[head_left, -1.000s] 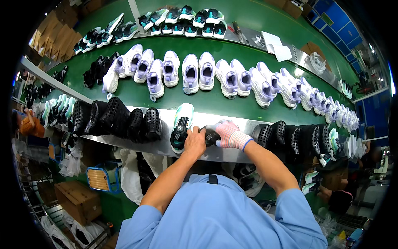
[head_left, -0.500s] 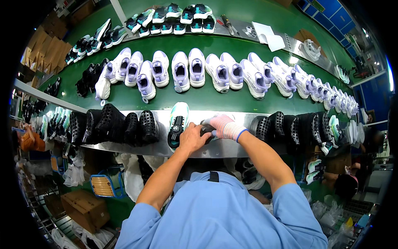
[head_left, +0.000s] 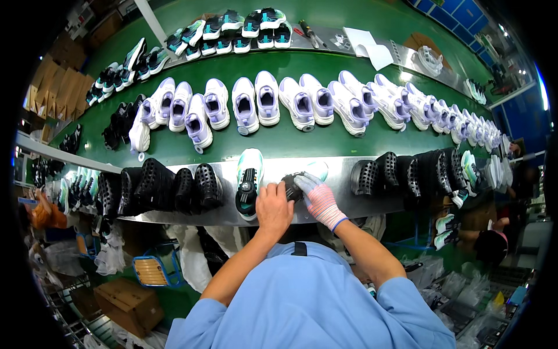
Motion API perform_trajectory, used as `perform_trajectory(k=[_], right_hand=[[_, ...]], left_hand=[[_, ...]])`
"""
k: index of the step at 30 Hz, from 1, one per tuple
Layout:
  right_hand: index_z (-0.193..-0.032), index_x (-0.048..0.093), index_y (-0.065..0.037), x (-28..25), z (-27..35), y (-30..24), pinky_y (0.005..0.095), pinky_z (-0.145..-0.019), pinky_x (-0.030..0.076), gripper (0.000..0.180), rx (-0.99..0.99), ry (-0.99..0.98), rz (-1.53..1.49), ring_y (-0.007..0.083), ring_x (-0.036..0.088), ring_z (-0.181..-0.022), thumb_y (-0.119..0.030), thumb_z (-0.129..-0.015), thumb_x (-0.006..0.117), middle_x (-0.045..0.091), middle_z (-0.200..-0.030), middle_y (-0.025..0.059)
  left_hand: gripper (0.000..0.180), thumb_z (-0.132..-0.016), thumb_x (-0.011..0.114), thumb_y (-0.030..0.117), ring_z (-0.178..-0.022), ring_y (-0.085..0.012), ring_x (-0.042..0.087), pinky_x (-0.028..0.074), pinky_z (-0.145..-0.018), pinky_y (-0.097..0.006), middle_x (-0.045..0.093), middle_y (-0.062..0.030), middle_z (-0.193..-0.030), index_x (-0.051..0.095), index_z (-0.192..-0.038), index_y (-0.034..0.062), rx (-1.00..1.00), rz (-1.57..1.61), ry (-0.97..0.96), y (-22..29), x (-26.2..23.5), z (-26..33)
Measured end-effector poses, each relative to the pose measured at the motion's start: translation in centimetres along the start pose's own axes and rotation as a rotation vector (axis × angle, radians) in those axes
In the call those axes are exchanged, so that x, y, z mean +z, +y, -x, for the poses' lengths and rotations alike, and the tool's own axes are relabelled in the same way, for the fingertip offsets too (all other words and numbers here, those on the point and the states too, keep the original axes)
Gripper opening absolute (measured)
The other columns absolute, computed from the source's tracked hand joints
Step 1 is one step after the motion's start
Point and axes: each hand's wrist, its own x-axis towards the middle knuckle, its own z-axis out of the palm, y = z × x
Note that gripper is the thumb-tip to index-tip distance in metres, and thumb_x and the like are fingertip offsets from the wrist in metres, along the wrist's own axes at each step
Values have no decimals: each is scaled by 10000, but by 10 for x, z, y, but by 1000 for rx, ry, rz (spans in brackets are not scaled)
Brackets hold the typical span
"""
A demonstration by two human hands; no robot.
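Observation:
Between my hands on the metal ledge is a sneaker with a dark upper [head_left: 292,185] and a pale mint toe. It points away and to the right; my hands cover much of it. My bare left hand [head_left: 274,208] grips its near left side with bent fingers. My right hand [head_left: 318,200], in a striped glove with grey fingertips, closes over its right side. Just left of them stands a black and mint sneaker [head_left: 249,183] with a round dial on its upper, toe pointing away.
Black perforated shoe forms [head_left: 206,185] line the ledge [head_left: 343,200] on the left, with more forms [head_left: 365,177] on the right. Beyond, white and lilac sneakers [head_left: 245,107] fill a green belt [head_left: 226,142]. A far shelf holds dark sneakers [head_left: 212,32], a screwdriver [head_left: 308,32] and white paper [head_left: 366,46].
My hands have shifted slightly down, and the right hand has turned over the sneaker, so its mint toe now shows. The white and lilac sneakers appear slightly farther left in view.

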Motion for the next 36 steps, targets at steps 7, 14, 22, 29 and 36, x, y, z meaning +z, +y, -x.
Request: perform_trajectory(k=[7,14,22,29,36], right_hand=[[-1353,630,-104,-11,-14,-1,438,-1115,460,583,10,-172,-54,352,552,-1323,0,-779,641,644,-1368,150],[-1313,644,-82,0,1,1,442,-1114,456,476,164,20,-249,375,555,-1302,-30,-841,604,627,-1381,152],[-1305,656,-89,-5,4,-18,462,-1050,482,454,144,-35,43,367,591,-1224,-92,-851,652,647,-1336,126],[-1257,700,-136,-7,1,-11,471,-969,525,375,154,-38,6,380,629,-1143,-178,-885,678,667,-1262,140],[-1248,696,-106,-22,-22,-7,480,-922,553,356,206,-274,-85,393,643,-1105,-282,-938,697,663,-1103,219]], left_hand=[[342,-999,669,313,-562,-278,673,518,-495,-418,724,-179,-753,694,-925,-20,-525,587,-431,-29,17,-32],[311,-1041,627,263,-455,-177,600,433,-347,-330,720,-155,-771,626,-984,-42,-858,1037,-624,-16,18,-35],[314,-1057,573,264,-435,-155,565,420,-360,-336,694,-105,-728,647,-918,-8,-756,716,-699,-4,11,-35],[308,-1070,553,252,-478,-155,595,434,-385,-316,683,-103,-736,639,-947,-17,-754,994,-716,-29,33,-29],[312,-1051,565,220,-473,-194,621,413,-360,-327,695,-153,-745,648,-897,-38,-787,1129,-660,-24,39,-25]])
